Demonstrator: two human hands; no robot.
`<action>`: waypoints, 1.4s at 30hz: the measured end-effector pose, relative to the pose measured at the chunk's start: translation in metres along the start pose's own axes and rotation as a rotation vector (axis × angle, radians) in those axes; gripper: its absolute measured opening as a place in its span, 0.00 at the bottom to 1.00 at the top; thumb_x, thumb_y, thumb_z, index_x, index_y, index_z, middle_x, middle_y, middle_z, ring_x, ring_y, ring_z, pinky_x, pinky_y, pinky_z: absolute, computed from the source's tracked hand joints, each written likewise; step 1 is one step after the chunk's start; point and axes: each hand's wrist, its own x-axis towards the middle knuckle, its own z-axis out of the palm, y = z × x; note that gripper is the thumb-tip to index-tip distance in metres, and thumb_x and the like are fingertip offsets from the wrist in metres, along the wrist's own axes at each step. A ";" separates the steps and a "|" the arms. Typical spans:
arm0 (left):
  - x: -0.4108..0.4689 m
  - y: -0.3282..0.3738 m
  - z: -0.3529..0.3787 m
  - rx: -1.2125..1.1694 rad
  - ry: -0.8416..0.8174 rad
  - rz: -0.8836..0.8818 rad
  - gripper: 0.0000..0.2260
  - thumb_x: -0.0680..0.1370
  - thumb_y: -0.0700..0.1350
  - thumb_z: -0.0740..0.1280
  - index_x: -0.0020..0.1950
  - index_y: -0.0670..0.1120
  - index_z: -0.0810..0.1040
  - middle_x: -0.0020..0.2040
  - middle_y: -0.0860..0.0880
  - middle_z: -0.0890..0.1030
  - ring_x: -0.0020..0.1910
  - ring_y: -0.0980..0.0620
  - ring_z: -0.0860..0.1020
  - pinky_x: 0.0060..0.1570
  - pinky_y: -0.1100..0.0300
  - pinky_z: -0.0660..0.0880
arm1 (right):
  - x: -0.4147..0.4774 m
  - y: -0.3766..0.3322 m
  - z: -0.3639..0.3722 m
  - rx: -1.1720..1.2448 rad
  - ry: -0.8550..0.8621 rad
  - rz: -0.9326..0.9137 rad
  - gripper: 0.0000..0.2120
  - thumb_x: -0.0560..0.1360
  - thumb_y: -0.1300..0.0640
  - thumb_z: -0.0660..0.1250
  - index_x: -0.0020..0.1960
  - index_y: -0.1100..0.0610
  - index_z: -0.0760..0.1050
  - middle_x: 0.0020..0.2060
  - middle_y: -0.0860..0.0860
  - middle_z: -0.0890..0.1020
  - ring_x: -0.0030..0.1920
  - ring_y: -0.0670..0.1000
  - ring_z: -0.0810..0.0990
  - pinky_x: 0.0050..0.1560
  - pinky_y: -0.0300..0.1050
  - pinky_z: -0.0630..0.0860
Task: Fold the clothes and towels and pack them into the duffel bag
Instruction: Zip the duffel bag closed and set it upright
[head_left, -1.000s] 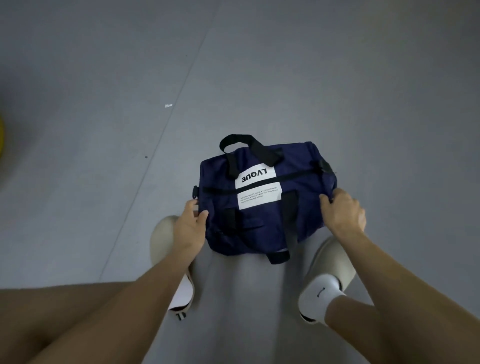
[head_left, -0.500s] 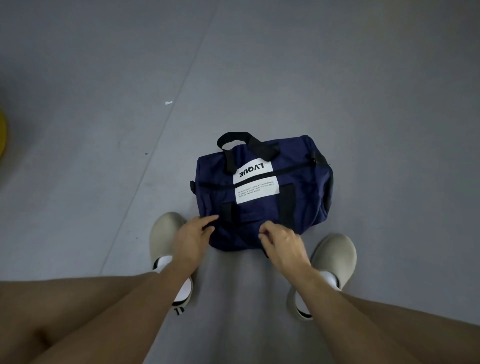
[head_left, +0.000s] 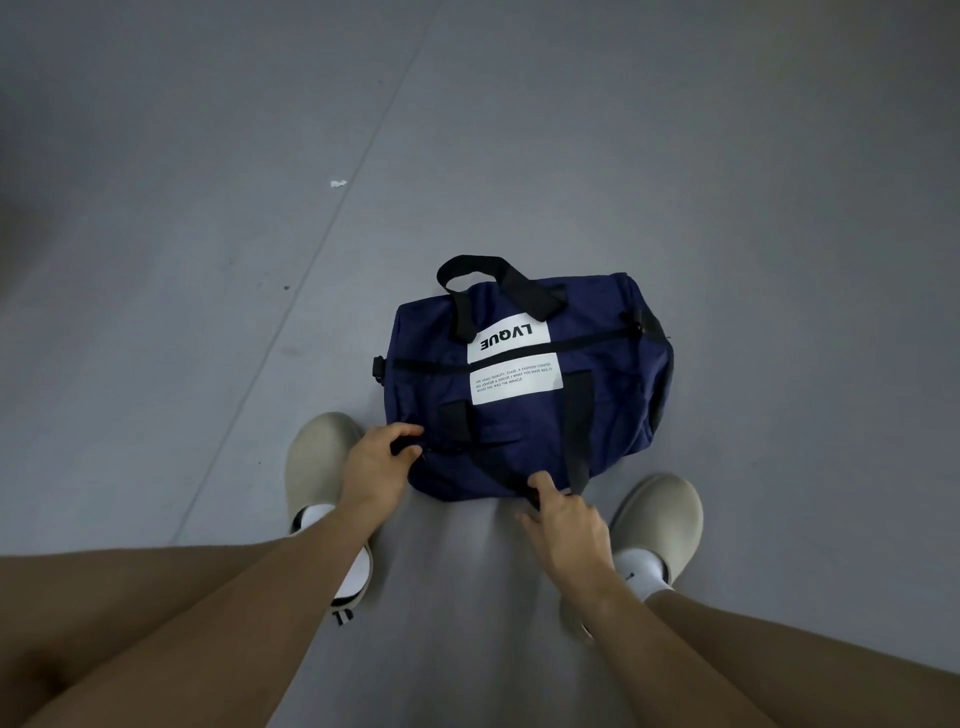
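The fingers (head_left: 406, 432) of the left hand (head_left: 379, 465) are clenched round a small dark tab or strap end at the near-left corner of the navy-blue fabric duffel bag (head_left: 618, 374); what the piece is cannot be told. The right hand (head_left: 563, 525) grips the black webbing near handle (head_left: 577, 426) where it reaches the bag's near edge, thumb and forefinger closed over the strap. With one hand on the corner and one on the handle, the person can probably steady the soft bag or turn it, likely to bring its opening within reach. The bag lies on the smooth grey floor (head_left: 208, 260), just beyond the feet. Its white printed label (head_left: 517, 387) faces up and the lettering reads upside down from here. The dark zip (head_left: 431, 364) running across the top from left to right looks closed, so nothing can go in yet. The black far handle (head_left: 537, 301) lies flopped over the far side. No clothes or towels are in view, so I judge that packing has not begun. A beige rounded clog with a white sock stands at each side, the left one (head_left: 317, 457) beside the left hand and the right one (head_left: 660, 514) just right of the right hand. A small white scrap (head_left: 338, 183) lies far off on the floor, to the left.
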 end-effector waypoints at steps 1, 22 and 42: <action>0.000 0.001 0.000 -0.004 -0.002 -0.005 0.11 0.80 0.44 0.69 0.62 0.53 0.82 0.56 0.50 0.80 0.53 0.51 0.77 0.56 0.58 0.74 | -0.002 0.003 0.000 -0.019 -0.025 0.008 0.16 0.80 0.47 0.62 0.65 0.48 0.62 0.46 0.53 0.81 0.47 0.57 0.82 0.48 0.51 0.79; -0.003 0.000 -0.015 -0.442 -0.136 -0.072 0.20 0.79 0.30 0.65 0.53 0.55 0.85 0.57 0.49 0.83 0.58 0.49 0.81 0.57 0.50 0.81 | 0.032 -0.107 0.040 0.278 0.234 -0.059 0.22 0.72 0.36 0.70 0.55 0.50 0.73 0.54 0.48 0.81 0.59 0.53 0.75 0.61 0.56 0.73; -0.007 0.006 -0.018 -0.331 -0.076 -0.013 0.18 0.78 0.34 0.68 0.49 0.58 0.84 0.41 0.61 0.83 0.42 0.60 0.82 0.45 0.63 0.81 | 0.027 -0.098 0.046 0.390 0.387 0.130 0.07 0.79 0.51 0.67 0.51 0.53 0.81 0.53 0.50 0.77 0.56 0.54 0.73 0.56 0.55 0.73</action>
